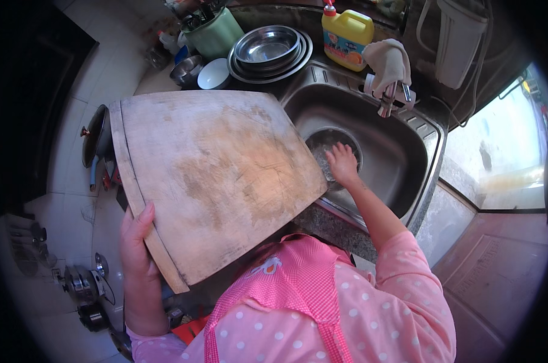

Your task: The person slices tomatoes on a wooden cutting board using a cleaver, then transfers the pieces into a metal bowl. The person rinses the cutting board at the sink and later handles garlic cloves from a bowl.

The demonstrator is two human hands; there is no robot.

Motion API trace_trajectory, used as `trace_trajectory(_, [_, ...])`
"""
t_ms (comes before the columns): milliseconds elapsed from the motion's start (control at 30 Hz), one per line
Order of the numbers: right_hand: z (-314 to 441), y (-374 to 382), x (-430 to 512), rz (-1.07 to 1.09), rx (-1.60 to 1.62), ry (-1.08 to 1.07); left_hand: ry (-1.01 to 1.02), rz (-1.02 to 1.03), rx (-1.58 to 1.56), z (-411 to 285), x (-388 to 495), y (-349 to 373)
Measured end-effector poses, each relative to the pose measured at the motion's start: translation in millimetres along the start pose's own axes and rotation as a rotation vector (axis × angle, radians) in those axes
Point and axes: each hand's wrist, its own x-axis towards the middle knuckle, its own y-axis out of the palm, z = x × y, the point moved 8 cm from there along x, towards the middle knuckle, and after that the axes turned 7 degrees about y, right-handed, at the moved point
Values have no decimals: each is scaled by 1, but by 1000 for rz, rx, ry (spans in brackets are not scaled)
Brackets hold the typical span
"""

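A large, worn wooden board (224,177), scratched and stained brown in the middle, is tilted across the counter and one edge of the steel sink (396,168). My left hand (137,240) grips its left edge strip, thumb on top and fingers hidden beneath. Over in the sink, my right hand (343,164) is spread above a round basin (355,141) that appears to hold water. Whether the fingertips touch the water cannot be told. The board's right corner overlaps the sink and hides part of the basin.
Behind the board stand nested steel bowls (267,45), a white bowl (214,74) and a green utensil holder (215,29). A yellow detergent jug (346,38) is beside the faucet (385,105), which has a cloth (387,63) draped over it. A pan (97,136) lies left.
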Motion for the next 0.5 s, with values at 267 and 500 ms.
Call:
trace_trajectory(267, [-126,114,20,-27,877,832,-1,22,-14,1,0,0])
trace_trajectory(500, [68,2,39,631,2194,333,7,-28,-22,4,-10,-5])
